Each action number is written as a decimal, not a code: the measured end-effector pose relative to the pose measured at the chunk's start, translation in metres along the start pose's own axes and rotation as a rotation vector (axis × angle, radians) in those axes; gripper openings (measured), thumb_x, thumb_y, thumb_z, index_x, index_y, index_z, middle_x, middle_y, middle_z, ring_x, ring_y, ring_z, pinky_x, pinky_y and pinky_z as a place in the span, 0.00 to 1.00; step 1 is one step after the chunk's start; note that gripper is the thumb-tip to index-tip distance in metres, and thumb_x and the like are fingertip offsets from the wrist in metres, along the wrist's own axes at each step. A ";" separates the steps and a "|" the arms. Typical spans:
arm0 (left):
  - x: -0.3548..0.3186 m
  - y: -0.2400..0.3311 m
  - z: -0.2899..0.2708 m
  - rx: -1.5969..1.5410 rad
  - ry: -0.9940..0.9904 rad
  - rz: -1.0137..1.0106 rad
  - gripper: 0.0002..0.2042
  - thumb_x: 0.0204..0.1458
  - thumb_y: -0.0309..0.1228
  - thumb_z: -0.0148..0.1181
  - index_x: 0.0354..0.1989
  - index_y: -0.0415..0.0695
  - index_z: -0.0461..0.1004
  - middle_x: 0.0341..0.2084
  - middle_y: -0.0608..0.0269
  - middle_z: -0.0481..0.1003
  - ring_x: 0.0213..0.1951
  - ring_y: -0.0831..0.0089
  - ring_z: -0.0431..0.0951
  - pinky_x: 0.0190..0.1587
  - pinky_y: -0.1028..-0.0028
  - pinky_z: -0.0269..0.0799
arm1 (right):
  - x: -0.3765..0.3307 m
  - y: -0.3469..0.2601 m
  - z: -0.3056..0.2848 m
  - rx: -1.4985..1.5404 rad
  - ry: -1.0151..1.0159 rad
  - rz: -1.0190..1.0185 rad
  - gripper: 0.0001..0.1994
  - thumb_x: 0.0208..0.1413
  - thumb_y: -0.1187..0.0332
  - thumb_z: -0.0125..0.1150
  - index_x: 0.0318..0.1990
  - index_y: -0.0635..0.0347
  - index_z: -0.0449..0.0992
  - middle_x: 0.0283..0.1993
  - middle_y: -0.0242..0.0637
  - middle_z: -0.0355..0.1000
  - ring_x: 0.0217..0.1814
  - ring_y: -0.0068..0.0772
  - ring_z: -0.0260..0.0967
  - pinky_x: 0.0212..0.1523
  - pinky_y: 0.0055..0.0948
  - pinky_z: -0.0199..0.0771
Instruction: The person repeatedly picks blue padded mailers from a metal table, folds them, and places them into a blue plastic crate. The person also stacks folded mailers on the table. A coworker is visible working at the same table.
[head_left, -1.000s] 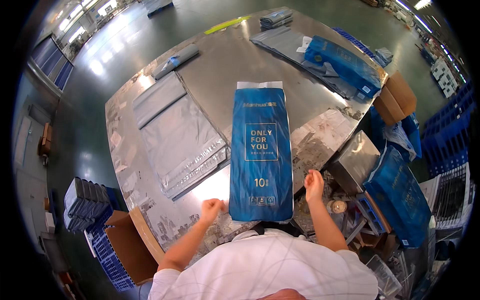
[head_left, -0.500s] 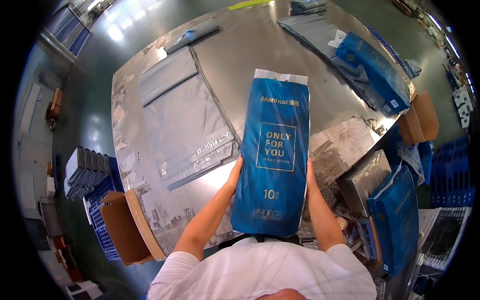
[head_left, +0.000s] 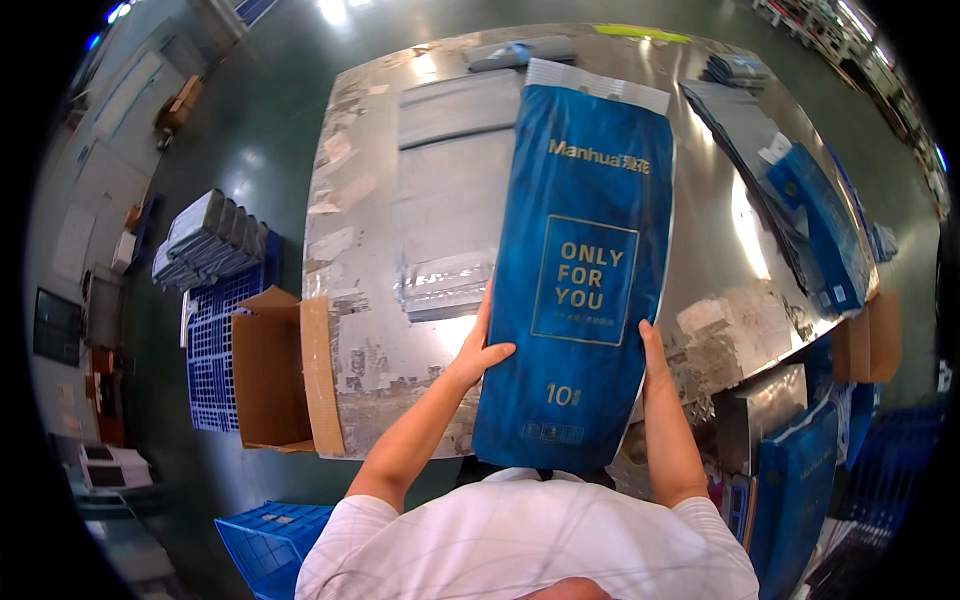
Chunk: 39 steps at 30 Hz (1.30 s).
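Observation:
A tall blue plastic-wrapped pack (head_left: 580,270) with a white crimped top edge and gold print is held upright before me, over the near side of the metal table (head_left: 700,250). My left hand (head_left: 485,345) grips its left side, thumb across the front face. On the opposite side my right hand (head_left: 652,350) presses the edge; most of its fingers are hidden behind the pack. Flat grey plastic bags (head_left: 450,200) lie stacked on the table, partly covered by the pack. At the right, another blue pack (head_left: 825,230) rests on more grey bags (head_left: 735,140).
Rolled grey bundles (head_left: 530,50) lie along the far table edge. An open cardboard box (head_left: 270,375) adjoins the table's left side, near a blue pallet (head_left: 210,350) and stacked grey bundles (head_left: 210,235). A blue crate (head_left: 275,545) is lower left. Another blue pack (head_left: 795,490) stands lower right.
The pack has come up closer to the view and tilts slightly right at its top. My left thumb now shows on its front. The view has swung left, bringing the blue crate in.

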<state>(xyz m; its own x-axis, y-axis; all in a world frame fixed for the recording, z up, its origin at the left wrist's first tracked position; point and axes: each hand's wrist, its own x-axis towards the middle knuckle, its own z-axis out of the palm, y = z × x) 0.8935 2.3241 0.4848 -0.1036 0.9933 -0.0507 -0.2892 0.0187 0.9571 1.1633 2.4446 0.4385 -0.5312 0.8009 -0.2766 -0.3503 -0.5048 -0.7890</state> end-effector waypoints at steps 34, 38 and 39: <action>0.102 -0.056 -0.240 1.718 0.194 0.234 0.06 0.39 0.21 0.52 0.28 0.42 0.68 0.31 0.58 0.70 0.41 0.59 0.70 0.40 0.66 0.69 | 0.248 0.032 0.082 -1.700 -0.235 -0.486 0.10 0.48 0.67 0.50 0.36 0.60 0.72 0.39 0.45 0.72 0.40 0.50 0.69 0.39 0.38 0.69; 0.118 -0.060 -0.250 1.731 0.274 0.183 0.02 0.43 0.25 0.50 0.27 0.43 0.67 0.26 0.55 0.71 0.33 0.55 0.72 0.34 0.62 0.69 | 0.268 0.039 0.070 -1.805 -0.107 -0.624 0.08 0.47 0.65 0.49 0.30 0.59 0.71 0.34 0.45 0.72 0.38 0.50 0.69 0.35 0.39 0.68; 0.122 -0.062 -0.256 1.666 0.359 0.160 0.02 0.44 0.25 0.49 0.27 0.43 0.67 0.25 0.54 0.71 0.31 0.54 0.73 0.33 0.61 0.69 | 0.270 0.039 0.076 -1.798 -0.037 -0.637 0.07 0.47 0.66 0.50 0.30 0.58 0.71 0.33 0.45 0.72 0.37 0.51 0.69 0.35 0.40 0.68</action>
<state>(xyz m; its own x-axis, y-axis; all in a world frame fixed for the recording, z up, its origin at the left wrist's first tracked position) 0.6555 2.4147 0.3466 -0.2903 0.9280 0.2336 0.9499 0.2499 0.1879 0.9474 2.6169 0.3745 -0.6875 0.6875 0.2339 0.6147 0.7224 -0.3166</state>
